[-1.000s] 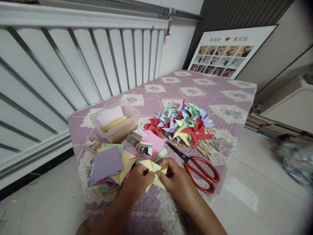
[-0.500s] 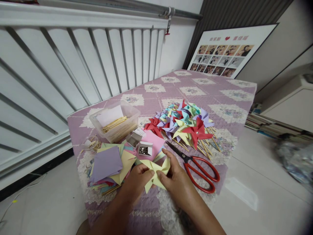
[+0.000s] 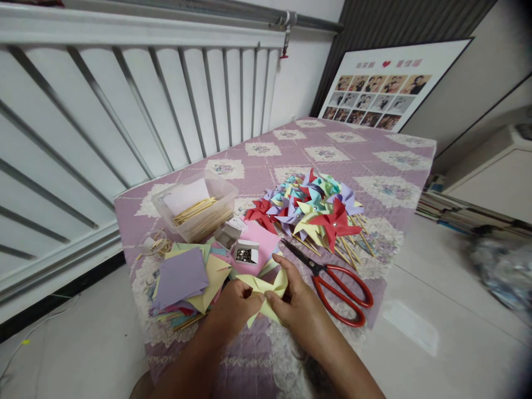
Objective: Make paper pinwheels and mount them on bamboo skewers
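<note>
Between my two hands is a pale yellow paper pinwheel [image 3: 270, 286], its corners folded in toward the middle. My left hand [image 3: 238, 303] is closed on its left side, thumb near the centre. Closed on the right side is my right hand [image 3: 296, 293], its thumb also pressing near the centre. Just beyond the pinwheel stands a small open box of metal pins [image 3: 246, 254] on pink paper [image 3: 266, 239]. Red-handled scissors [image 3: 332, 282] lie to the right of my right hand. Left of my left hand is a stack of coloured paper squares [image 3: 183, 278].
Finished pinwheels on sticks [image 3: 316, 208] lie heaped beyond the scissors. A clear plastic box [image 3: 224, 194] holds wooden sticks [image 3: 197, 209]. A second small box [image 3: 226, 235] sits beside the pin box. Patterned cloth [image 3: 328, 155] covers the table; a white radiator [image 3: 166, 100] stands behind it.
My left fingers and thumb have shifted slightly at the pinwheel's centre, and its upper folds sit a little differently. Everything else on the table looks the same.
</note>
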A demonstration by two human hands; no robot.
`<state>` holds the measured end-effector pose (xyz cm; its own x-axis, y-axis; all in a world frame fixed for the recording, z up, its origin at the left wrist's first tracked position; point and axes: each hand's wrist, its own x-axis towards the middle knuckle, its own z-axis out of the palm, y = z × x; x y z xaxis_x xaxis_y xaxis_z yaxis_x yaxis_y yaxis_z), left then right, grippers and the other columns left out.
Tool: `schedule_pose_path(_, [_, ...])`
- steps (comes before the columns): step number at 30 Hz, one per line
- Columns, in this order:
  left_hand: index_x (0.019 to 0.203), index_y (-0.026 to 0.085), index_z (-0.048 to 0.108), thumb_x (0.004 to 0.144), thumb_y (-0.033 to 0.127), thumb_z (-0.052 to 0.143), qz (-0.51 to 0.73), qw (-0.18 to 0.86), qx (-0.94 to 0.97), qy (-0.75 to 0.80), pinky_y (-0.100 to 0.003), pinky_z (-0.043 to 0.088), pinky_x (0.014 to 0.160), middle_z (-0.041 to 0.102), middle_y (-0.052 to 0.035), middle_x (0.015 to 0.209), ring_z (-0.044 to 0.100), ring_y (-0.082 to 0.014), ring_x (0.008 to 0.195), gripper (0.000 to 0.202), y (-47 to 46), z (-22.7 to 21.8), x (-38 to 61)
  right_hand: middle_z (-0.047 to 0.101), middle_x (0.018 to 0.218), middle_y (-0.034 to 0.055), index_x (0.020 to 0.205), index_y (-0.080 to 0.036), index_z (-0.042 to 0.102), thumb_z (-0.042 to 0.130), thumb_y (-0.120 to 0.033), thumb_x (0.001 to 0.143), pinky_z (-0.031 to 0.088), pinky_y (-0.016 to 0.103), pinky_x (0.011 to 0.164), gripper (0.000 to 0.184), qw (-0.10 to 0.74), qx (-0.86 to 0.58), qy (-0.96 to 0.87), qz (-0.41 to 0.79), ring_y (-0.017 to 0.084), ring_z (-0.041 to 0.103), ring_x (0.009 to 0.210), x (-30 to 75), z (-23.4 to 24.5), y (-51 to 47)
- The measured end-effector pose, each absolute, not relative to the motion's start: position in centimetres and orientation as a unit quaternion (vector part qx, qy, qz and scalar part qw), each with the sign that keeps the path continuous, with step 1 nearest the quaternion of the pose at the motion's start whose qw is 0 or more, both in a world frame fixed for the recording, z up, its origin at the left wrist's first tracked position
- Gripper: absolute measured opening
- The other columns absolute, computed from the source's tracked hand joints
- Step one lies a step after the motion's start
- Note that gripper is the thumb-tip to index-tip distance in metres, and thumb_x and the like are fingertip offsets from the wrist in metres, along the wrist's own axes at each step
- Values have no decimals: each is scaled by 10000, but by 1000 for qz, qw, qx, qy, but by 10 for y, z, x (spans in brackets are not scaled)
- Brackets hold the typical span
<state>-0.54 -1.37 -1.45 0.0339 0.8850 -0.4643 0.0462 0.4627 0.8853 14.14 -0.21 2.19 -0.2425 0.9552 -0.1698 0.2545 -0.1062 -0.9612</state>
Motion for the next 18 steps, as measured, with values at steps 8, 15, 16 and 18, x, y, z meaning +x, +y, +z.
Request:
schedule_pose_path(8, [540, 159, 603, 636, 356, 635, 472, 578, 288, 600, -239, 311, 448, 553, 16, 450, 434, -106, 419, 222, -7, -15, -8, 585, 741, -13, 1115, -196, 552, 574, -382, 828, 444, 266, 577, 342, 428, -539, -559, 463, 145, 538, 622, 181, 7, 15])
schedule_pose_path(15, [572, 159, 624, 625, 364, 688, 515, 557, 246, 603, -237, 346, 465, 578, 26, 478, 469, -110, 439, 221, -8, -5, -7, 643, 688, 5, 704, -207, 624, 513, -232, 820, 432, 266, 587, 162, 240, -561, -712, 347, 167, 588, 649, 193, 5, 8])
schedule_pose_path(16, [566, 159, 620, 620, 364, 691, 511, 555, 244, 609, -233, 333, 451, 571, 28, 462, 459, -106, 426, 225, -8, -5, -6, 642, 683, 2, 691, -209, 621, 508, -207, 809, 428, 265, 581, 163, 230, -556, -724, 339, 166, 590, 644, 192, 5, 7])
schedule_pose_path(18, [555, 156, 615, 599, 368, 701, 510, 552, 242, 614, -226, 318, 437, 567, 25, 448, 456, -103, 419, 234, -7, -4, -4, 651, 704, 9, 700, -208, 626, 509, -178, 796, 431, 271, 589, 154, 218, -552, -737, 323, 170, 600, 660, 188, 5, 6])
